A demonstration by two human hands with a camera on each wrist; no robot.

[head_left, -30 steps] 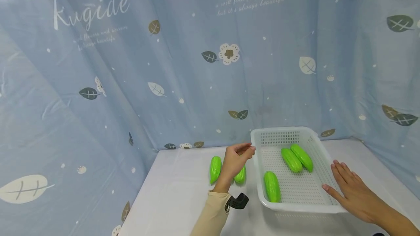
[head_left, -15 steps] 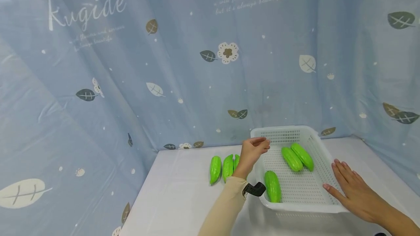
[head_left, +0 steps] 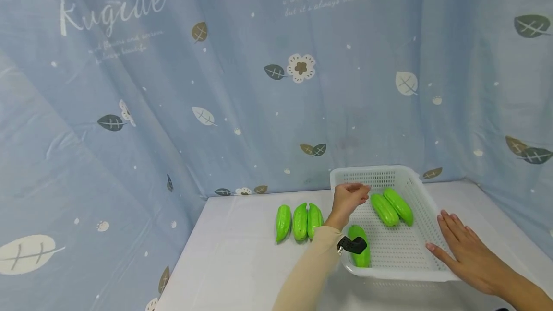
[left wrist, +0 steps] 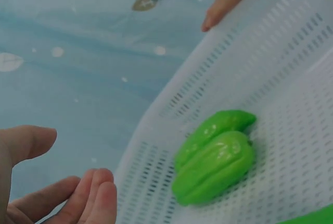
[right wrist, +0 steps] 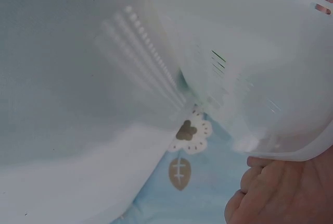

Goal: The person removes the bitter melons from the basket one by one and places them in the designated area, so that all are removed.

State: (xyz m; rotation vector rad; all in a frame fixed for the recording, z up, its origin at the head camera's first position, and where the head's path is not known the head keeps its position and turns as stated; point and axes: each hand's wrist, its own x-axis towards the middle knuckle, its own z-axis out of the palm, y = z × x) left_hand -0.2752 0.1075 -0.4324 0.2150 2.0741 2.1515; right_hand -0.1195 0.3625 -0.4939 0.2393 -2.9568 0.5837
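Six ridged green vegetables (head_left: 300, 223) counted: three in a white perforated basket (head_left: 406, 274), three on the white table (head_left: 237, 258). Left hand (head_left: 348, 201) hung above the basket's left side, fingers loosely bent, thumb apart from them, nothing held. Just right of its fingertips, on the basket floor, two vegetables (head_left: 384, 210) lay side by side, touching. A single vegetable (head_left: 363, 259) lay nearer the wearer than those fingers, partly hidden by a black wrist device (head_left: 353, 245). Right hand (head_left: 468, 258) lay against the basket's right edge, fingers straight and together, thumb spread inward over the rim. Right wrist view hazy; could not tell whether the thumb touched the basket. Left of the left fingers, the table trio lay in a row, two close together, the leftmost slightly apart. Blue printed curtain (head_left: 242, 71) hung beyond both hands' fingertips.
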